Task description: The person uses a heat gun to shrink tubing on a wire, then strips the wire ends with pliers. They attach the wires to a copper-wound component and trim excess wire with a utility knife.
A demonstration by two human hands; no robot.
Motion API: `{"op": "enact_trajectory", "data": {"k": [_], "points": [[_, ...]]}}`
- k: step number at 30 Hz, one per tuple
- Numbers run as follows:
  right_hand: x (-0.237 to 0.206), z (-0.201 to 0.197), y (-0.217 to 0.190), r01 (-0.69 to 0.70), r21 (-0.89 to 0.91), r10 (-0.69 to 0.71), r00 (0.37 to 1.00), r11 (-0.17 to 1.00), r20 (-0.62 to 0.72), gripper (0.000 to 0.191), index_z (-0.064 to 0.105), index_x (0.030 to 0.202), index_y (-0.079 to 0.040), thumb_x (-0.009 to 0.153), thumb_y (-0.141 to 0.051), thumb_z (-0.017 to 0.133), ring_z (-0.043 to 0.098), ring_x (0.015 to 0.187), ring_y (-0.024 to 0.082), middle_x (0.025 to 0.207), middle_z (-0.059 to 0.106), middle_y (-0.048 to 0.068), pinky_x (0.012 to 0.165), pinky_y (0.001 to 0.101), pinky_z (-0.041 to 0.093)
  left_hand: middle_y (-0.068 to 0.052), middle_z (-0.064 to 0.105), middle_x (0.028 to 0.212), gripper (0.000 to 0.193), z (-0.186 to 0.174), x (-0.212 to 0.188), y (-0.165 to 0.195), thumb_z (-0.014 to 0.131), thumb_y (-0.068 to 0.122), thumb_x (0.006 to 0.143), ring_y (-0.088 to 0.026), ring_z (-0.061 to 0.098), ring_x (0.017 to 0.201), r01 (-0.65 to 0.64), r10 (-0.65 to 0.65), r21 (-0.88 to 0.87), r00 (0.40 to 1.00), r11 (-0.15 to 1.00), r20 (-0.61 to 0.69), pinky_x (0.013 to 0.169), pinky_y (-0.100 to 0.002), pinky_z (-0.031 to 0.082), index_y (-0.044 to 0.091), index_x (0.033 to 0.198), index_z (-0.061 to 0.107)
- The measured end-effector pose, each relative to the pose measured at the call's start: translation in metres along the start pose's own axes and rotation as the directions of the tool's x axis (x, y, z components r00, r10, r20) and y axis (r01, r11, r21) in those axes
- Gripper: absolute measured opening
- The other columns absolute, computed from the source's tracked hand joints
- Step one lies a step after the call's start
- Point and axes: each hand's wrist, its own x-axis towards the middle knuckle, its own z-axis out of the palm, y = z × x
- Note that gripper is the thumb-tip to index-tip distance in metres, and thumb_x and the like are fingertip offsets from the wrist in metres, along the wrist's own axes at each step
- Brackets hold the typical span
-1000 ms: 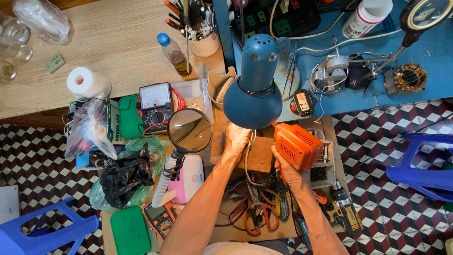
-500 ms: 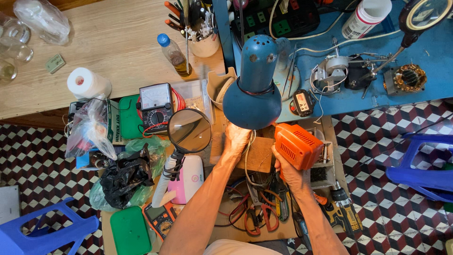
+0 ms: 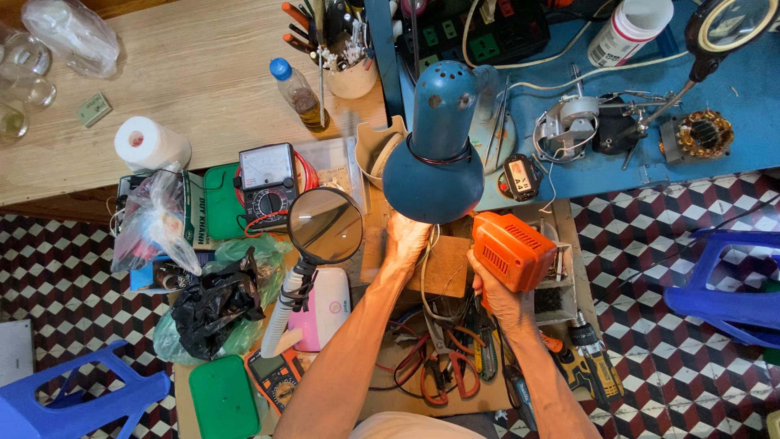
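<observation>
The orange power tool [image 3: 512, 250] sits gripped in the right hand [image 3: 492, 294], fingers wrapped around its lower end, just right of the left hand [image 3: 406, 240]. Since a second ago it has shifted slightly lower and left, closer to the lit spot, so the work looks ongoing. The left hand rests on a wooden block [image 3: 443, 268] under the blue lamp [image 3: 435, 158]; the shade hides its fingertips, so its grip cannot be told. Pliers [image 3: 455, 370] lie nearer the person on the counter [image 3: 195, 81].
</observation>
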Motion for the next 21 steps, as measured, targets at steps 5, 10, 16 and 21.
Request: {"op": "enact_trajectory", "data": {"k": [5, 10, 16, 21], "points": [[0.0023, 0.0024, 0.0001, 0.017, -0.019, -0.016, 1.0, 1.0, 0.009, 0.019, 0.071, 0.099, -0.009, 0.09, -0.026, 0.074, 0.06, 0.053, 0.008, 0.062, 0.062, -0.002, 0.049, 0.0246, 0.052, 0.005, 0.066, 0.081, 0.024, -0.0004, -0.0001, 0.001, 0.08, 0.028, 0.086, -0.005, 0.056, 0.066, 0.0, 0.0, 0.002, 1.0, 1.0, -0.001, 0.058, -0.023, 0.046, 0.009, 0.099, 0.072], [0.0024, 0.003, -0.0018, 0.018, -0.013, -0.018, 1.0, 1.0, 0.01, 0.019, 0.071, 0.098, -0.009, 0.09, -0.026, 0.074, 0.06, 0.053, 0.008, 0.062, 0.062, -0.002, 0.049, 0.0249, 0.052, 0.005, 0.066, 0.082, 0.025, 0.0001, -0.0005, 0.0031, 0.08, 0.028, 0.086, -0.005, 0.056, 0.067, -0.002, 0.002, 0.0, 1.0, 1.0, -0.001, 0.059, -0.023, 0.046, 0.009, 0.1, 0.072], [-0.0006, 0.003, -0.0057, 0.007, -0.047, -0.007, 1.0, 0.999, 0.006, 0.019, 0.071, 0.097, -0.01, 0.09, -0.027, 0.074, 0.06, 0.054, 0.008, 0.063, 0.062, -0.003, 0.052, 0.0245, 0.053, 0.005, 0.066, 0.083, 0.025, 0.0008, -0.0015, 0.0054, 0.08, 0.028, 0.086, -0.005, 0.056, 0.068, -0.006, 0.006, 0.004, 1.0, 1.0, -0.002, 0.059, -0.023, 0.047, 0.01, 0.1, 0.072], [-0.0005, 0.0023, -0.0047, 0.015, -0.018, -0.015, 1.0, 1.0, 0.012, 0.019, 0.071, 0.099, -0.01, 0.09, -0.026, 0.074, 0.06, 0.054, 0.008, 0.063, 0.062, -0.003, 0.052, 0.0248, 0.052, 0.005, 0.066, 0.084, 0.026, 0.001, -0.0015, 0.0062, 0.08, 0.029, 0.085, -0.004, 0.056, 0.069, -0.009, 0.009, 0.0, 1.0, 1.0, -0.004, 0.06, -0.023, 0.047, 0.01, 0.101, 0.072]]}}
